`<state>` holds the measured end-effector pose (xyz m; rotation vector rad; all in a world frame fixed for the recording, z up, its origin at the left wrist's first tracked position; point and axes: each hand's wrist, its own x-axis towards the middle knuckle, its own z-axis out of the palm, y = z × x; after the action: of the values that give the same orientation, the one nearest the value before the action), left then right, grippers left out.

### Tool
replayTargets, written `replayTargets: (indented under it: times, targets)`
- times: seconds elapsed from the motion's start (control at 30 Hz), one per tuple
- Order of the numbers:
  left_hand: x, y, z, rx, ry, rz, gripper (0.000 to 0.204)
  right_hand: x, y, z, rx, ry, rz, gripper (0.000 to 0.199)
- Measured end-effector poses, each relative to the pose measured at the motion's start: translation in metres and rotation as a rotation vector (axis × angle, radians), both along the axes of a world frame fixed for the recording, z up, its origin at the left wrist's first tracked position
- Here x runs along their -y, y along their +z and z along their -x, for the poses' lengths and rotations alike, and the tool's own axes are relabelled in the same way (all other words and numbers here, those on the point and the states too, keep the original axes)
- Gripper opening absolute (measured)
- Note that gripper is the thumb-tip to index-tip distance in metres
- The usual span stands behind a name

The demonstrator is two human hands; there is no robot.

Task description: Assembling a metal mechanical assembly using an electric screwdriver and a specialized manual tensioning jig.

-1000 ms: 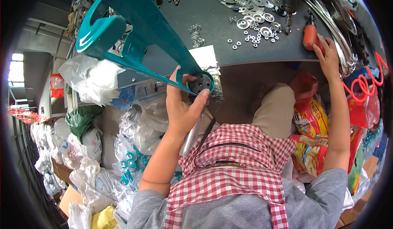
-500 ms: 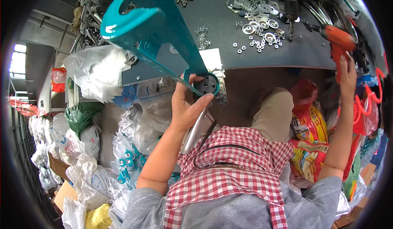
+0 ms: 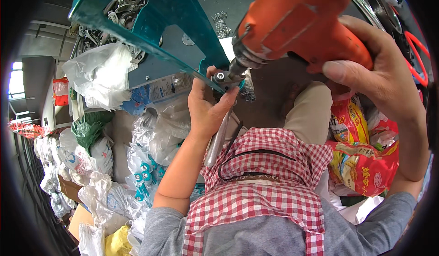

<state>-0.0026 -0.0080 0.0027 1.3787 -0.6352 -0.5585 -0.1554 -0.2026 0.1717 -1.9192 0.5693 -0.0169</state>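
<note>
A teal plastic frame (image 3: 194, 18) slants up and left from my left hand (image 3: 204, 109), which pinches its small round end between thumb and fingers. Below that end a shiny metal tube (image 3: 216, 146) hangs down toward the apron. My right hand (image 3: 388, 77) is wrapped round the handle of an orange power drill (image 3: 292, 22). The drill's chuck points down and left, its tip at the frame's round end. Beside the tip, a bright round bolt head (image 3: 220, 76) shows. Whether the tip sits in a screw cannot be made out.
On the dark grey workbench (image 3: 224, 0) lie small springs (image 3: 221, 25) and heaped metal parts (image 3: 130, 4). A white plastic bag (image 3: 98, 75) drapes over its edge. Clear bags with teal pieces (image 3: 145, 176) lie at left, red-and-yellow bags (image 3: 366, 164) at right. A red coiled hose (image 3: 415, 73) hangs far right.
My right hand has brought the orange drill from the bench's right side to the frame's round end. The teal frame has tilted slightly left; my left hand keeps its grip.
</note>
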Motion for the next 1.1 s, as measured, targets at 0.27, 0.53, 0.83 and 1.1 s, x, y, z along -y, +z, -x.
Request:
replayTargets:
  times: [0.27,0.53,0.83,1.1]
  targets:
    - [0.000,0.008,0.003,0.009,0.035,-0.084,0.051,-0.014,-0.001,-0.011,0.067,0.019,0.154,0.047]
    - [0.001,0.003,0.000,0.131,0.061,-0.121,0.051,-0.022,-0.005,-0.025,0.239,0.150,0.364,0.035]
    - [-0.010,-0.003,-0.005,0.410,0.138,-0.252,0.059,-0.021,0.015,-0.053,0.026,0.329,0.659,0.033]
    - [0.037,0.097,-0.044,0.089,-0.155,0.392,0.105,-0.035,0.056,-0.084,-0.518,0.405,0.430,0.035]
